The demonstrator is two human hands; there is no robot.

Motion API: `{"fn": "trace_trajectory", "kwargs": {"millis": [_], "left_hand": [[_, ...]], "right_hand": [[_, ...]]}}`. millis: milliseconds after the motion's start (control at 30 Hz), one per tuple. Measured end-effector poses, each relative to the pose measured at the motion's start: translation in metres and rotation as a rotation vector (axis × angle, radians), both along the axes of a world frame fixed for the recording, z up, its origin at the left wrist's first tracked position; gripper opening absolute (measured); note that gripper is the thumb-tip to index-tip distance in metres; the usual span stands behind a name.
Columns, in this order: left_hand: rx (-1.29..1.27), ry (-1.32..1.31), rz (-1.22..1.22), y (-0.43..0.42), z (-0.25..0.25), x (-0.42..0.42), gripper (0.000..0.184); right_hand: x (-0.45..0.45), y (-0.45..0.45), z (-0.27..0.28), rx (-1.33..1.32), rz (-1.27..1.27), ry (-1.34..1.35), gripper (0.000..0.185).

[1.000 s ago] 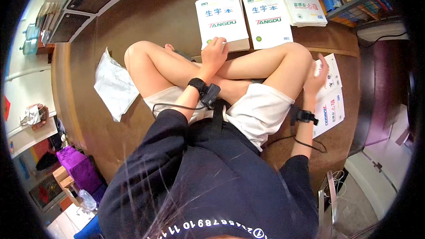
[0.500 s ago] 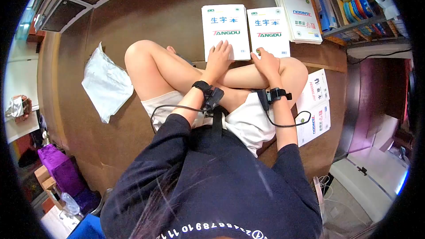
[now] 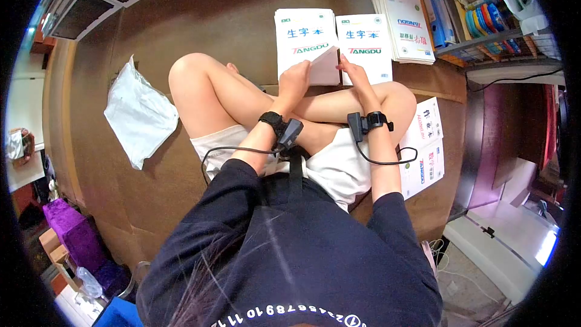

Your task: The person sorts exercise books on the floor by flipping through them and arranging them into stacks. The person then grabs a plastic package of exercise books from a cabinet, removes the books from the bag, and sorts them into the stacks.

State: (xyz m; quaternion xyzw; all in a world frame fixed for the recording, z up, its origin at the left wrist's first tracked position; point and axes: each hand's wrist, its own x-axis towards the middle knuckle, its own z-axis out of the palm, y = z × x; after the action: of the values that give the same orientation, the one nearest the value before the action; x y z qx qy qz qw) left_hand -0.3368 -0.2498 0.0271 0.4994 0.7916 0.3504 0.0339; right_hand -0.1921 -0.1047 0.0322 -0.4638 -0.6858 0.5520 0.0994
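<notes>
My left hand [image 3: 295, 83] is closed on the near edge of the top notebook [image 3: 305, 33] of the left stack, whose near right corner is lifted and folded up. My right hand [image 3: 356, 77] is beside that lifted corner, fingers bent together; whether it pinches anything is too small to tell. It reaches over the near edge of a second white notebook [image 3: 365, 36], lying just right of the stack. Both covers carry blue characters and "TANGDU" lettering. Black devices with cables are strapped to both wrists.
A notebook stack [image 3: 408, 27] lies at the back right beside a shelf [image 3: 478, 45] with folders and coloured rolls. More notebooks [image 3: 425, 160] lie right of my knee. A crumpled white plastic bag [image 3: 140, 115] lies to the left. My crossed legs are in front of me.
My right hand has come from the notebooks at the right to the stack's near corner. My left hand has closed on the top notebook, and its corner has risen.
</notes>
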Motion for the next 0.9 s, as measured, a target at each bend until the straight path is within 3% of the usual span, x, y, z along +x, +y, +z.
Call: {"fn": "trace_trajectory", "kwargs": {"millis": [100,200,267,333,433,467,533,633,733,900], "left_hand": [[0.143,0.006,-0.18,-0.005,-0.006,0.013,0.01],[0.161,0.017,-0.309,-0.006,0.007,0.027,0.006],[0.189,0.021,-0.348,-0.006,0.015,0.026,0.01],[0.177,0.012,-0.408,-0.008,0.033,0.024,0.014],[0.108,0.073,-0.439,-0.004,0.021,0.024,0.021],[0.064,0.048,-0.42,-0.003,0.016,0.023,0.026],[-0.027,-0.007,-0.385,-0.003,0.009,0.023,0.036],[0.081,-0.04,-0.301,-0.003,0.007,0.021,0.051],[0.069,-0.077,-0.257,-0.002,0.003,0.015,0.062],[-0.107,0.064,-0.092,-0.003,-0.019,0.006,0.057]], "right_hand": [[0.003,-0.003,0.003,-0.128,-0.101,0.266,0.06],[0.007,-0.014,0.047,-0.148,0.031,-0.014,0.059],[0.013,-0.031,0.071,-0.124,0.002,0.196,0.056],[0.005,-0.016,0.059,-0.294,0.061,0.18,0.05],[0.013,-0.035,0.084,-0.267,-0.144,0.321,0.042],[0.013,-0.035,0.084,-0.265,-0.176,0.332,0.04],[0.017,-0.009,0.033,-0.281,-0.136,0.247,0.041],[0.028,-0.002,0.021,-0.197,-0.297,0.422,0.049],[0.037,0.006,0.02,-0.081,-0.415,0.458,0.044],[0.046,0.024,0.035,0.144,-0.532,0.291,0.037]]}}
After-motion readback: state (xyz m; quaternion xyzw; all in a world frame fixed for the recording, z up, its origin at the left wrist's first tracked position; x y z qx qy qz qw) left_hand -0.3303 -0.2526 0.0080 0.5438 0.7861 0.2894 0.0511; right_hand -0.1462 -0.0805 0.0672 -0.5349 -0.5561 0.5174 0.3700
